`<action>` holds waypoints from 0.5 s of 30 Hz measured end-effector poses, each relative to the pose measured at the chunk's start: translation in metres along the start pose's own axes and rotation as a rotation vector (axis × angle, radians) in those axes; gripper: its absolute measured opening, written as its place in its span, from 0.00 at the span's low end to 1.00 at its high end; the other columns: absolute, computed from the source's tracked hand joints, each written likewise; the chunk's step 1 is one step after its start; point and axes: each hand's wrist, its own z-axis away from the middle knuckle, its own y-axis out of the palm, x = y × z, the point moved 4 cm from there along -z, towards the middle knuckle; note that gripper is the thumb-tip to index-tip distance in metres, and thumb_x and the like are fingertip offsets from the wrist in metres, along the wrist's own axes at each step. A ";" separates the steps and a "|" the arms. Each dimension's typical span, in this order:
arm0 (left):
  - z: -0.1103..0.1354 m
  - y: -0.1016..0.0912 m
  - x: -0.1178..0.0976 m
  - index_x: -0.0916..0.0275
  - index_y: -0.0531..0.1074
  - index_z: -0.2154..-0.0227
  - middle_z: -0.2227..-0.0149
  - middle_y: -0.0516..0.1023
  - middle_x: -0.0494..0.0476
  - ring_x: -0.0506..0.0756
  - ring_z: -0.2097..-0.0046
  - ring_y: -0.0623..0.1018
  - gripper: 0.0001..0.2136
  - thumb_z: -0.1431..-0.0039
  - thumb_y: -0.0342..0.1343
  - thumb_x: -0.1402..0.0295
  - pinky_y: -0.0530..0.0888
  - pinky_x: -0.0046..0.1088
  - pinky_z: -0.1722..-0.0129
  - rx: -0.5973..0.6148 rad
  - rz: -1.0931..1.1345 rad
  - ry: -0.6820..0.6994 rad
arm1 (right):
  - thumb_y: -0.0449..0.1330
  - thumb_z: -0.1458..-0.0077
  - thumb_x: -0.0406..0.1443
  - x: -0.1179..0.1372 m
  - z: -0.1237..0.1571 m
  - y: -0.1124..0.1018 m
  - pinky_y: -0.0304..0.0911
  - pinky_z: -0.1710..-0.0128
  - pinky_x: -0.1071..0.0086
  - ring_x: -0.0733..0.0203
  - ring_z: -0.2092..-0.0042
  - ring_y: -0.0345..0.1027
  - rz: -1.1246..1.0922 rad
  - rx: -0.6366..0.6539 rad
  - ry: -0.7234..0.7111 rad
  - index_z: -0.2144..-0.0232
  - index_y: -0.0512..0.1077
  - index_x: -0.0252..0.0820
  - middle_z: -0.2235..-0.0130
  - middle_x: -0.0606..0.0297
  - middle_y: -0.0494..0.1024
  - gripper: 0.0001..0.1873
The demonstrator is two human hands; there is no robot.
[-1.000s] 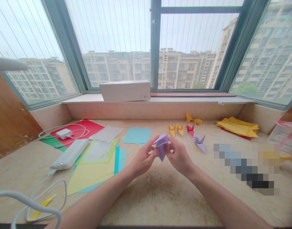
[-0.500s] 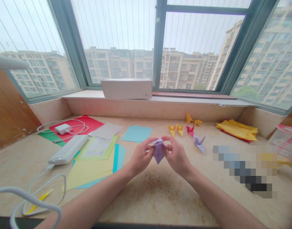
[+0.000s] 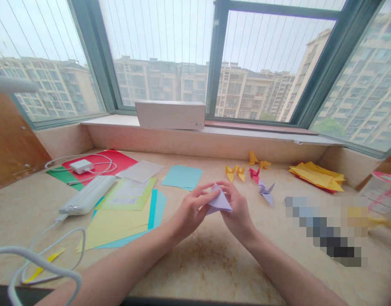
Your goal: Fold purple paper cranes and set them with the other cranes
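A piece of folded purple paper (image 3: 220,202) is held between both hands above the middle of the counter. My left hand (image 3: 195,208) pinches it from the left, its thumb lying across the upper face. From the right, my right hand (image 3: 236,206) grips the same paper, with its fingers curled behind and partly hidden. The paper shows a triangular flap pointing to the lower right. Just beyond my right hand lie a purple paper crane (image 3: 266,192), a red paper crane (image 3: 254,174) and several yellow paper cranes (image 3: 240,172).
Light blue square sheets (image 3: 181,177) lie left of the hands, near yellow sheets (image 3: 118,227). A white power strip (image 3: 87,195) and a looped cable (image 3: 51,276) are at the left. Yellow paper (image 3: 318,175) is stacked at the right. A white box (image 3: 170,115) stands on the sill.
The purple paper has turned in the hands, from a diamond shape pointing down to a triangle pointing to the lower right. My left thumb has moved onto its upper face.
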 end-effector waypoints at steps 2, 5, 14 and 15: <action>0.000 -0.001 -0.004 0.53 0.70 0.41 0.38 0.68 0.65 0.58 0.50 0.79 0.22 0.34 0.49 0.78 0.77 0.40 0.50 -0.002 -0.004 0.009 | 0.61 0.43 0.37 0.002 0.001 -0.001 0.72 0.67 0.66 0.52 0.61 0.80 0.028 -0.015 -0.009 0.51 0.70 0.43 0.57 0.57 0.83 0.17; 0.000 -0.002 -0.006 0.52 0.71 0.42 0.38 0.68 0.65 0.58 0.50 0.79 0.21 0.34 0.49 0.77 0.77 0.39 0.50 -0.019 0.009 0.001 | 0.62 0.43 0.36 0.007 0.000 -0.004 0.71 0.64 0.65 0.51 0.60 0.80 0.102 -0.044 -0.050 0.51 0.71 0.42 0.57 0.57 0.83 0.17; -0.007 -0.009 -0.010 0.53 0.77 0.49 0.42 0.75 0.58 0.59 0.42 0.75 0.17 0.37 0.54 0.75 0.71 0.36 0.42 -0.115 0.342 -0.230 | 0.59 0.45 0.28 0.001 -0.005 -0.014 0.70 0.57 0.64 0.53 0.54 0.76 0.021 -0.072 -0.199 0.57 0.78 0.46 0.53 0.59 0.81 0.15; -0.007 -0.010 -0.011 0.53 0.78 0.50 0.43 0.76 0.58 0.59 0.43 0.76 0.17 0.37 0.54 0.75 0.72 0.34 0.44 -0.123 0.404 -0.264 | 0.59 0.45 0.27 0.002 -0.006 -0.015 0.69 0.53 0.62 0.53 0.51 0.75 0.035 -0.072 -0.237 0.58 0.79 0.47 0.51 0.59 0.80 0.16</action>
